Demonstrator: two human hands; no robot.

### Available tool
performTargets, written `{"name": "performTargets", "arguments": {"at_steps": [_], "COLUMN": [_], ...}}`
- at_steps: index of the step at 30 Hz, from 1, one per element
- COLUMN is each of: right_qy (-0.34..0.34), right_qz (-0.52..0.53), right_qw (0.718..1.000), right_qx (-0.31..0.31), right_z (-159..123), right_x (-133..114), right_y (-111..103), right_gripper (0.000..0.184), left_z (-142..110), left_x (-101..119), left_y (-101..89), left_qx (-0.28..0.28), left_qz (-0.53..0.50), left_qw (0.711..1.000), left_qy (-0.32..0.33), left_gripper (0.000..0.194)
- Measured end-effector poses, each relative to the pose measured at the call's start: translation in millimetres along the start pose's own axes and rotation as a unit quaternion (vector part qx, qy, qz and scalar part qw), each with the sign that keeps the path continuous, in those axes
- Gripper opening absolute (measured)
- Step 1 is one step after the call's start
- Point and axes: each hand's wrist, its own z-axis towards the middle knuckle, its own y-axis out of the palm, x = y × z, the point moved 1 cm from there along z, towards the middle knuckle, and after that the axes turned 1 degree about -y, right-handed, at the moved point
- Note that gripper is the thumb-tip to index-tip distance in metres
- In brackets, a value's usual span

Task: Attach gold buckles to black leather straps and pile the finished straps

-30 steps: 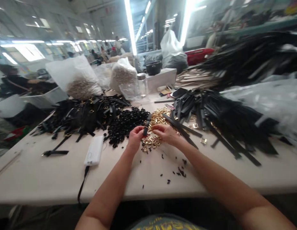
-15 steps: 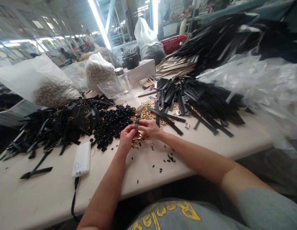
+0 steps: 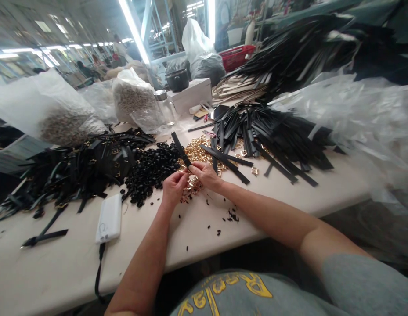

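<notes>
My left hand [image 3: 172, 188] and my right hand [image 3: 205, 174] meet over a heap of small gold metal buckles [image 3: 197, 153] on the table [image 3: 197, 224]. Both pinch the lower end of a short black strap [image 3: 180, 149], which sticks up and leans to the left. Left of the hands lies a pile of small black loops [image 3: 151, 169]. Right of them spreads a pile of loose black straps [image 3: 263, 131]. Further left, black straps with gold buckles fitted [image 3: 78, 169] lie in a heap.
A white power bank [image 3: 109, 217] with a black cable lies at the front left. Clear bags of small parts [image 3: 62, 118], a glass jar [image 3: 164, 107] and a white box [image 3: 190, 94] stand at the back. Crumpled clear plastic [image 3: 362, 118] covers the right. Tiny black bits [image 3: 232, 216] dot the table.
The camera swung right and lower. The strap in my hands tipped from upright to leaning left, and my hands stayed together over the gold buckles.
</notes>
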Motion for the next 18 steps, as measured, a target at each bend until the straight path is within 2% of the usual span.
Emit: {"name": "performTargets", "arguments": {"at_steps": [4,7,11,15,18], "right_qy": [-0.001,-0.011,-0.036,0.020,0.025], "right_qz": [-0.057,-0.073,-0.100,-0.050,-0.049], "right_qw": [0.996,0.990,0.982,0.984,0.983], "right_qx": [-0.064,-0.120,-0.158,-0.169,-0.177], "right_z": [-0.1,-2.0,-3.1,-3.8,-4.4], "right_x": [-4.0,-7.6,-8.3,-6.5,-8.9], "right_y": [-4.7,-4.7,-2.3,1.4,2.0], "right_gripper": [0.027,0.027,0.030,0.034,0.035], "left_z": [5.3,7.2,6.0,3.8,4.2], "left_x": [7.1,9.9,11.3,13.7,17.9], "left_y": [-15.1,-18.2,-14.2,-8.5,-13.9], "left_qx": [0.021,-0.012,-0.044,-0.031,-0.033], "left_qz": [-0.128,-0.192,-0.205,-0.195,-0.150], "left_qw": [0.991,0.977,0.971,0.973,0.983], "left_qy": [-0.040,-0.088,-0.115,-0.123,-0.103], "left_gripper": [0.041,0.045,0.040,0.040,0.039]}}
